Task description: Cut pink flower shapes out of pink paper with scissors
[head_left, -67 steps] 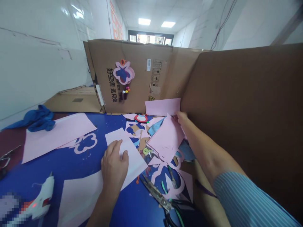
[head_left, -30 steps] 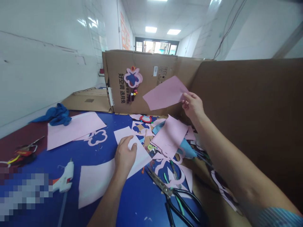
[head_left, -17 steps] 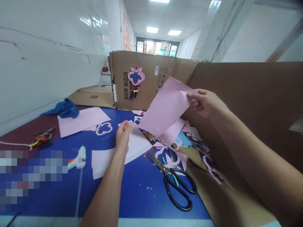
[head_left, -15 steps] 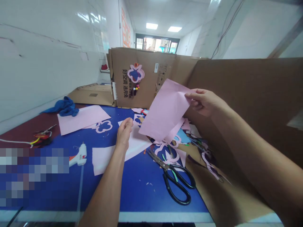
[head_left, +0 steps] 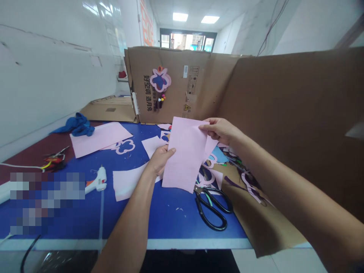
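A pink sheet [head_left: 185,155], paper or thin felt, is held up over the table between my two hands. My right hand [head_left: 220,130] pinches its upper right corner. My left hand [head_left: 161,159] grips the left edge, thumb on the front face and the other fingers partly hidden. Black-handled scissors [head_left: 213,208] lie below the sheet, which covers their blades. Another pink sheet [head_left: 129,182] rests under my left forearm. Pink flower-shaped cutouts [head_left: 125,146] lie to the left, and more pink scraps [head_left: 209,176] are behind the scissors.
A white glue gun [head_left: 99,180] stands on the blue table [head_left: 170,223] at left. Farther back are a blue cloth [head_left: 76,125] and a pink sheet [head_left: 99,138]. Cardboard walls [head_left: 210,87] rise behind and at right; a flower ornament [head_left: 160,80] hangs there.
My right hand has brought the pink sheet left and down, turning it more upright. My left hand has moved right and taken hold of its left edge. The view has shifted slightly.
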The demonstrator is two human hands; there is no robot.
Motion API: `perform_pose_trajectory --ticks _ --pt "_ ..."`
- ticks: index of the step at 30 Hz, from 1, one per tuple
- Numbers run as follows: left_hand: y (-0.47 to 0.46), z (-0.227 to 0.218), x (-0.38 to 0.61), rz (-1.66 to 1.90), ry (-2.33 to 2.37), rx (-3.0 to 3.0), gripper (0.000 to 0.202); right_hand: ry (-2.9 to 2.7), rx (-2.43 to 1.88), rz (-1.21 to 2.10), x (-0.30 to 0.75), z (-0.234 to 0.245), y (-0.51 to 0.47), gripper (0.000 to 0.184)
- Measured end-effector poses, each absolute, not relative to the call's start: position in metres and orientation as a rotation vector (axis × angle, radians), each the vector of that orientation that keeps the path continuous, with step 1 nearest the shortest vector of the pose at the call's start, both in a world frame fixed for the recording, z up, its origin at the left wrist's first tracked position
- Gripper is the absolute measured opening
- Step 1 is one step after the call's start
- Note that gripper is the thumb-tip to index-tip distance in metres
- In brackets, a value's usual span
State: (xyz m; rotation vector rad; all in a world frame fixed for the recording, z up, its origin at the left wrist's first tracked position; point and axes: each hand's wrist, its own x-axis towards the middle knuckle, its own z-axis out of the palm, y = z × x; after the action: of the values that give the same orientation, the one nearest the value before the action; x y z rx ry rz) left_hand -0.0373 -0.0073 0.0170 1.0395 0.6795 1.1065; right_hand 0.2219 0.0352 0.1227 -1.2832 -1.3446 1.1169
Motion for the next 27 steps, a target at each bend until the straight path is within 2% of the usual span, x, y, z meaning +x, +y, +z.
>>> perform_pose_trajectory --ticks 3,7,12,17,22,27 --pt "-0.003 0.011 -0.038 1.145 0.719 1.005 0.026 -1.308 -1.254 1.047 0.224 0.100 0.029 0.027" --pt "0.000 0.008 -0.037 1.197 0.735 0.975 0.023 -1.318 -1.296 0.941 0.233 0.068 0.008 0.038" --pt "0.000 0.008 -0.037 1.228 0.758 0.885 0.023 -1.284 -1.292 0.971 0.233 0.034 -0.020 0.036" --pt "0.007 0.015 -0.052 1.379 0.773 0.678 0.026 -1.245 -1.329 0.956 0.240 0.024 -0.023 0.028" --pt "0.014 0.029 -0.075 1.614 0.849 0.385 0.026 -1.106 -1.361 0.892 0.275 0.016 -0.011 0.030" --pt "0.012 0.034 -0.084 1.607 0.781 0.280 0.036 -1.001 -1.377 0.839 0.305 0.007 -0.003 0.029"
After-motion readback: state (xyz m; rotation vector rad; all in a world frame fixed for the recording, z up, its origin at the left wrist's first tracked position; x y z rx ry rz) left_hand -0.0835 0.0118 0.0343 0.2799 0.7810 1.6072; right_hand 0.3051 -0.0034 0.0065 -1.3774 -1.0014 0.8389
